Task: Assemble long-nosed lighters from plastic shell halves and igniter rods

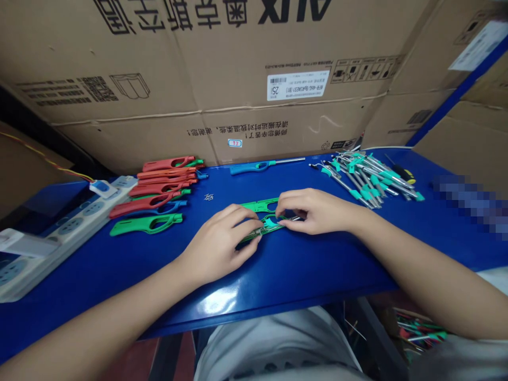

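My left hand [222, 241], fingers curled, grips the handle end of an opened green lighter shell [273, 228] just above the table. Inside the shell a clear part and a teal trigger [270, 222] are visible. My right hand [311, 210] has thumb and fingertips closed at the shell's other end, where a short bit of metal shows; its fingers partly hide that spot. Another green shell half [260, 205] lies just behind, partly covered by both hands.
Red, orange, blue and green lighter shells [153, 203] lie stacked at left, beside a power strip [75, 227]. A blue lighter with metal tube [254, 167] lies at the back. Small springs [208, 197] lie nearby. Metal tubes with teal triggers [369, 177] and a yellow-black screwdriver [405, 173] are at right. Cardboard [234, 119] stands behind.
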`<state>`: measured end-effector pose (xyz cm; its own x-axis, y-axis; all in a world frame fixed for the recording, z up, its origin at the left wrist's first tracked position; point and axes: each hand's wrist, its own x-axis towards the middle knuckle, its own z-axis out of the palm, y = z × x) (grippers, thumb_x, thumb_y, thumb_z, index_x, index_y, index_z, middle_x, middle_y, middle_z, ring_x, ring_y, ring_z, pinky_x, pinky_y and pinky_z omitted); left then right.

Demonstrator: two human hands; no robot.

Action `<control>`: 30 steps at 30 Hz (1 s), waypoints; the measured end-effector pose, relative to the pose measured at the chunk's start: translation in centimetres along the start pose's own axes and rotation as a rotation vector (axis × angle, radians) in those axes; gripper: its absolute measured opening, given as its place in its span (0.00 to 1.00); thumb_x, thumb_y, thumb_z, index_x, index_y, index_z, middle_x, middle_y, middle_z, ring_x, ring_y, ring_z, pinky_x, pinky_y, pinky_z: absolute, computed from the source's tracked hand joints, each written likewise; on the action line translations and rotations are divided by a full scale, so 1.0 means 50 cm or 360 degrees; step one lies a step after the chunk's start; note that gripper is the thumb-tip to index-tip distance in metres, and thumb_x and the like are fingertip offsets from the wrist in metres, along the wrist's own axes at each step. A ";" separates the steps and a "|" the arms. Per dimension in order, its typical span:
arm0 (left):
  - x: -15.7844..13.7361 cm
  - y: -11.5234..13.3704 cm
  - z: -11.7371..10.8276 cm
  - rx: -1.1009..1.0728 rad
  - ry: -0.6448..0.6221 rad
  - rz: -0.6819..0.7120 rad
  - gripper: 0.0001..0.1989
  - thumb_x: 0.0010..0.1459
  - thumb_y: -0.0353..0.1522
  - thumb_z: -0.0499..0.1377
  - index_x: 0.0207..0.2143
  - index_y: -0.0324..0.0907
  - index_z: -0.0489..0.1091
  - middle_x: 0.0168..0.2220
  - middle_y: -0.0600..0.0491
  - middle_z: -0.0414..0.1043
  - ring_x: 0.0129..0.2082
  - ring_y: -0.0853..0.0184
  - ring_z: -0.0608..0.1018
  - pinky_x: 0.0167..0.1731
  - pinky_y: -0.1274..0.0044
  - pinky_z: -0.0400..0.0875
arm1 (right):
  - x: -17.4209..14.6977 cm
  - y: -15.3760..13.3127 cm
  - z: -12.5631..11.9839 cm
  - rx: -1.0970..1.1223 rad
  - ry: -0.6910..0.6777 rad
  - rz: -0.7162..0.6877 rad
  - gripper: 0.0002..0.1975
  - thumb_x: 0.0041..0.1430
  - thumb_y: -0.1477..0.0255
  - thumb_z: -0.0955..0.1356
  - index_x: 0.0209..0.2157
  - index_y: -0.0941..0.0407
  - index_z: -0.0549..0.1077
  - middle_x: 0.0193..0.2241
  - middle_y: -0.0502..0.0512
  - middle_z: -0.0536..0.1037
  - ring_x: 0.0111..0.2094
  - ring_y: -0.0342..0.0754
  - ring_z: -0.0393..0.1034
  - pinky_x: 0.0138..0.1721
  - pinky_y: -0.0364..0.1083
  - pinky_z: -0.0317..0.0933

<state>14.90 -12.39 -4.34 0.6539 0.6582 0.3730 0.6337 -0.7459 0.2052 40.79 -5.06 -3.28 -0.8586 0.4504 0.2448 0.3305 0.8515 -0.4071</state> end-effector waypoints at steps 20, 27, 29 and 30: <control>-0.003 -0.015 0.023 0.0034 -0.0274 0.0060 0.18 0.69 0.31 0.52 0.58 0.43 0.70 0.57 0.44 0.70 0.57 0.56 0.74 0.55 0.63 0.73 | 0.009 0.007 0.027 0.0027 -0.0122 0.0204 0.05 0.60 0.78 0.68 0.36 0.56 0.77 0.36 0.53 0.79 0.34 0.45 0.71 0.34 0.42 0.58; -0.005 -0.030 0.027 0.0046 -0.0245 0.0067 0.20 0.67 0.24 0.51 0.56 0.45 0.72 0.57 0.45 0.72 0.54 0.58 0.77 0.53 0.64 0.76 | 0.005 0.015 0.022 -0.0015 0.0077 0.0128 0.08 0.62 0.75 0.66 0.41 0.56 0.77 0.37 0.55 0.79 0.34 0.45 0.72 0.35 0.43 0.61; -0.006 -0.035 0.027 0.0036 -0.0268 0.0071 0.21 0.66 0.23 0.50 0.57 0.45 0.72 0.57 0.45 0.72 0.55 0.58 0.77 0.53 0.64 0.75 | 0.003 0.030 0.023 -0.0156 0.0160 0.0146 0.10 0.63 0.75 0.65 0.44 0.55 0.76 0.43 0.58 0.77 0.41 0.49 0.72 0.40 0.45 0.63; -0.006 -0.037 0.028 0.0025 -0.0276 0.0071 0.21 0.67 0.23 0.50 0.57 0.45 0.72 0.57 0.45 0.72 0.55 0.58 0.76 0.53 0.65 0.75 | 0.003 0.038 0.024 -0.0214 0.0167 0.0147 0.10 0.63 0.75 0.65 0.44 0.55 0.76 0.45 0.59 0.76 0.44 0.51 0.72 0.42 0.47 0.64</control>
<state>14.11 -11.10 -6.09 0.7424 0.6330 0.2195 0.6077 -0.7741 0.1771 40.84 -3.70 -5.09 -0.7789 0.5478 0.3052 0.4615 0.8303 -0.3126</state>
